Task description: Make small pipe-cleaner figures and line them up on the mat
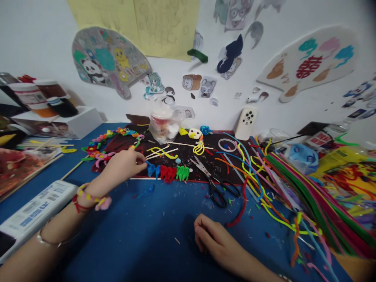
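My left hand (pixel 125 166) reaches across a black mat (pixel 205 145), its pinched fingertips at a small blue pipe-cleaner figure (pixel 150 169). Whether they grip it, I cannot tell. Beside that figure stand a red pipe-cleaner figure (pixel 168 173) and a green one (pixel 182 172). Black-handled scissors (pixel 212 182) lie open to their right. My right hand (pixel 211 235) rests curled on the blue table mat (pixel 152 239), holding nothing, with a red pipe cleaner (pixel 242 205) a little beyond its fingers. A beaded bracelet (pixel 91 198) circles my left wrist.
A thick bundle of multicoloured pipe cleaners (pixel 311 203) fills the right side. A flower-like pipe-cleaner chain (pixel 100 147) curves along the mat's left. A plastic-wrapped jar (pixel 163 125) and a white speaker-like box (pixel 246 123) stand against the stickered wall (pixel 176 86).
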{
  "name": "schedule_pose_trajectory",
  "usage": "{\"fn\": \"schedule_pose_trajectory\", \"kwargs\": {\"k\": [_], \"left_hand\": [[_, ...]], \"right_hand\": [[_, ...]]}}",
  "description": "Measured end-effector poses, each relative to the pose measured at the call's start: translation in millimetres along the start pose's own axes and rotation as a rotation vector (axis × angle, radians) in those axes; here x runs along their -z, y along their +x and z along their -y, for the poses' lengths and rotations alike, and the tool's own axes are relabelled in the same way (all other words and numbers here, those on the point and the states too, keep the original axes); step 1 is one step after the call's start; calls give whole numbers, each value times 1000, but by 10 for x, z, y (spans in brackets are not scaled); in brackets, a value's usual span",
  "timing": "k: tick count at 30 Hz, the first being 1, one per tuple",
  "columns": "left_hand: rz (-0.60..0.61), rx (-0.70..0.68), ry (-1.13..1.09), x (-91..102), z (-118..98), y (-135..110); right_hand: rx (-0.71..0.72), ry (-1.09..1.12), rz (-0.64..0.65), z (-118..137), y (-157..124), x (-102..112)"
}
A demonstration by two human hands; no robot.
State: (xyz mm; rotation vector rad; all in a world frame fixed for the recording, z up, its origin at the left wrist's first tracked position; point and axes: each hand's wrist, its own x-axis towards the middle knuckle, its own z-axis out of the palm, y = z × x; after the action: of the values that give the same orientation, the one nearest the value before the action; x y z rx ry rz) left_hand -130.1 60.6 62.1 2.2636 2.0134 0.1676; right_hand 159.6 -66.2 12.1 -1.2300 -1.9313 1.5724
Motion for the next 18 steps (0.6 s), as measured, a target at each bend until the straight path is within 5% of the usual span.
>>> {"fn": "schedule_pose_trajectory", "kwargs": {"k": [6,18], "left_hand": [[95,-8,-7,-204,270,206],[133,-100,-77,-307,236,205]], "right_hand": [[-2,-23,18,-6,-1,1],[5,-45,27,-11,-24,3]]}}
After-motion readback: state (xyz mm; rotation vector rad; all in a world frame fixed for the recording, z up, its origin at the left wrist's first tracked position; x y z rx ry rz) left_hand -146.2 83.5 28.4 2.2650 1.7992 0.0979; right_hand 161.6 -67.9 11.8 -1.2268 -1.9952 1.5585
